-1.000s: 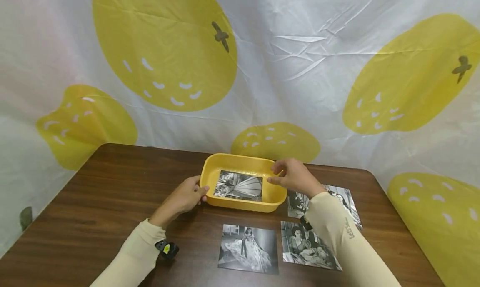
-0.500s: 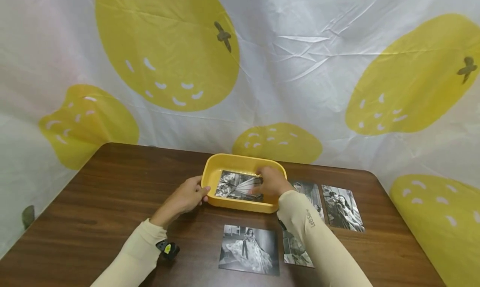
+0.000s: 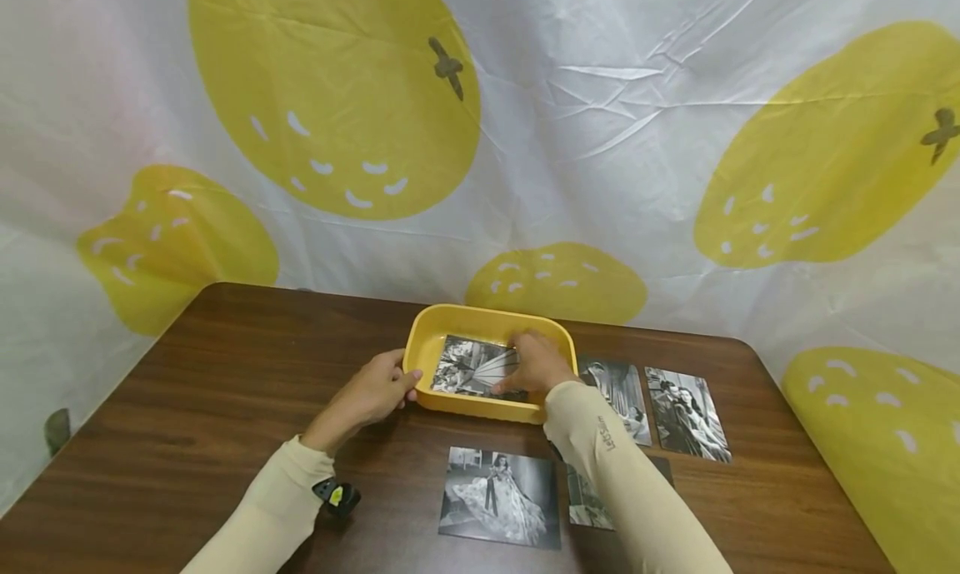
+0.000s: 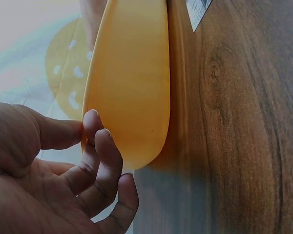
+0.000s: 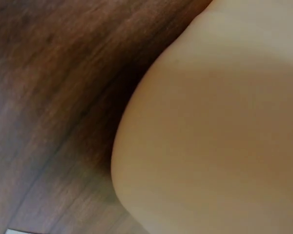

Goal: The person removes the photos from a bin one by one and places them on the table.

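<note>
One photo (image 3: 472,364) seems wanted by my right fingers (image 3: 528,341); I can't tell if they grip it. My left fingers (image 4: 109,152) pinch the tray (image 3: 480,406). Lifting needs an edge hold.

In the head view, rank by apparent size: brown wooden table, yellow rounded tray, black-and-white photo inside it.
1. Brown wooden table
2. Yellow rounded tray
3. Black-and-white photo, partly hidden by the right hand

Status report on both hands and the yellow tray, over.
Left hand grips yellow tray. Right hand over photo inside, grip unclear. Right sleeve partly hides another photo.
</note>
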Demonstrator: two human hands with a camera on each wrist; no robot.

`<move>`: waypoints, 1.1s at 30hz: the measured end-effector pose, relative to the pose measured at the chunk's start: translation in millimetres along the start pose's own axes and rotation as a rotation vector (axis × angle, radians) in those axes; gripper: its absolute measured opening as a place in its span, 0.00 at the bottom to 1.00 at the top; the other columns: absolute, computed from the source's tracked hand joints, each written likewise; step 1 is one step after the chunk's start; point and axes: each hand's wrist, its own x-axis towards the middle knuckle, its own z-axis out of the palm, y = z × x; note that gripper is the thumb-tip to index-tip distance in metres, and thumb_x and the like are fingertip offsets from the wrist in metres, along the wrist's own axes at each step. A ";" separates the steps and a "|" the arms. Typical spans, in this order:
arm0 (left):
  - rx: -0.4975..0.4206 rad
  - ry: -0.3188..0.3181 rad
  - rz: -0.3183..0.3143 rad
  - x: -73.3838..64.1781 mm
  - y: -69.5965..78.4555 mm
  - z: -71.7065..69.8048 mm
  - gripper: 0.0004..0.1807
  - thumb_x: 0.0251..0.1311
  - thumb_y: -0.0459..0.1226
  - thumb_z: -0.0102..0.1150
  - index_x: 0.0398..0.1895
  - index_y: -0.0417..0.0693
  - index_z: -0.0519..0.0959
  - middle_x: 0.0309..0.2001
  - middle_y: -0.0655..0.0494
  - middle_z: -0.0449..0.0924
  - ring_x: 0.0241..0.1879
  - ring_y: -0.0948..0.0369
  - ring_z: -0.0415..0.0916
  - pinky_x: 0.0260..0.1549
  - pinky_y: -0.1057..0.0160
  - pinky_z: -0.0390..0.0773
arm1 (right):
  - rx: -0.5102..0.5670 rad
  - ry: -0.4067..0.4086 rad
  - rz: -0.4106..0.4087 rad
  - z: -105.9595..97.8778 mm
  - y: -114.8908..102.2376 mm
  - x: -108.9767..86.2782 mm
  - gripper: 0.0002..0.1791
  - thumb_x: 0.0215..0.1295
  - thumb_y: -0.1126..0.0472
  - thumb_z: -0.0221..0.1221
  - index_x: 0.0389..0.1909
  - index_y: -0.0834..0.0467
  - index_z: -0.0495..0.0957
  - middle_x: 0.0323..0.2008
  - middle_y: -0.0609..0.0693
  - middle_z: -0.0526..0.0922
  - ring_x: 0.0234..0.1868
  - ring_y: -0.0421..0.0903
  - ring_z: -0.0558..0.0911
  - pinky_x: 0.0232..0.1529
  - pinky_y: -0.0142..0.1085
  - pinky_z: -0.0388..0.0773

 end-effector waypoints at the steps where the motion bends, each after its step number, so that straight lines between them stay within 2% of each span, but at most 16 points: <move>1: -0.001 -0.001 0.003 -0.1 0.0 0.0 0.23 0.76 0.35 0.51 0.68 0.32 0.67 0.26 0.53 0.78 0.24 0.60 0.71 0.21 0.65 0.65 | 0.004 0.011 -0.001 0.1 -0.2 -0.1 0.41 0.36 0.50 0.84 0.52 0.64 0.79 0.43 0.55 0.80 0.47 0.54 0.78 0.53 0.47 0.75; 8: -0.003 -0.004 -0.008 -0.1 -0.3 1.3 0.25 0.76 0.35 0.51 0.70 0.31 0.65 0.27 0.51 0.78 0.25 0.60 0.71 0.22 0.65 0.66 | 0.021 0.136 -0.035 1.4 -0.2 -2.1 0.32 0.39 0.59 0.83 0.46 0.62 0.80 0.42 0.59 0.80 0.48 0.58 0.78 0.55 0.48 0.74; 13: -0.015 -0.005 -0.009 -0.3 -0.5 1.9 0.24 0.76 0.35 0.50 0.70 0.30 0.65 0.27 0.50 0.79 0.24 0.60 0.71 0.20 0.66 0.66 | 0.016 0.191 -0.073 -2.9 2.9 -2.3 0.22 0.44 0.67 0.77 0.41 0.63 0.80 0.37 0.58 0.81 0.43 0.56 0.79 0.51 0.48 0.76; 18: -0.019 -0.001 -0.001 0.4 0.6 0.8 0.23 0.76 0.35 0.51 0.69 0.31 0.66 0.26 0.51 0.78 0.24 0.60 0.71 0.20 0.66 0.66 | 0.126 0.176 -0.070 -16.9 5.3 -4.7 0.15 0.53 0.73 0.69 0.43 0.63 0.81 0.36 0.56 0.83 0.36 0.52 0.78 0.40 0.46 0.77; 22: -0.016 0.007 0.001 0.9 1.1 0.0 0.23 0.76 0.35 0.51 0.68 0.32 0.68 0.26 0.53 0.77 0.24 0.60 0.71 0.20 0.66 0.65 | 0.265 0.150 -0.036 -27.1 6.9 -9.2 0.14 0.58 0.73 0.67 0.46 0.63 0.83 0.42 0.58 0.85 0.42 0.54 0.82 0.42 0.46 0.79; 26: -0.028 0.011 0.012 1.3 -0.1 0.2 0.24 0.75 0.34 0.52 0.68 0.31 0.67 0.24 0.54 0.77 0.23 0.61 0.70 0.19 0.67 0.65 | 0.374 0.130 -0.033 -36.0 8.6 -15.4 0.14 0.62 0.71 0.66 0.49 0.64 0.83 0.48 0.62 0.83 0.48 0.58 0.82 0.43 0.46 0.81; 33: -0.035 0.005 0.022 1.6 -1.7 0.8 0.22 0.76 0.34 0.51 0.67 0.30 0.68 0.24 0.54 0.77 0.23 0.61 0.70 0.19 0.67 0.65 | 0.493 0.114 0.013 -56.2 15.2 -29.1 0.14 0.67 0.69 0.64 0.52 0.64 0.82 0.48 0.63 0.79 0.39 0.53 0.82 0.36 0.41 0.82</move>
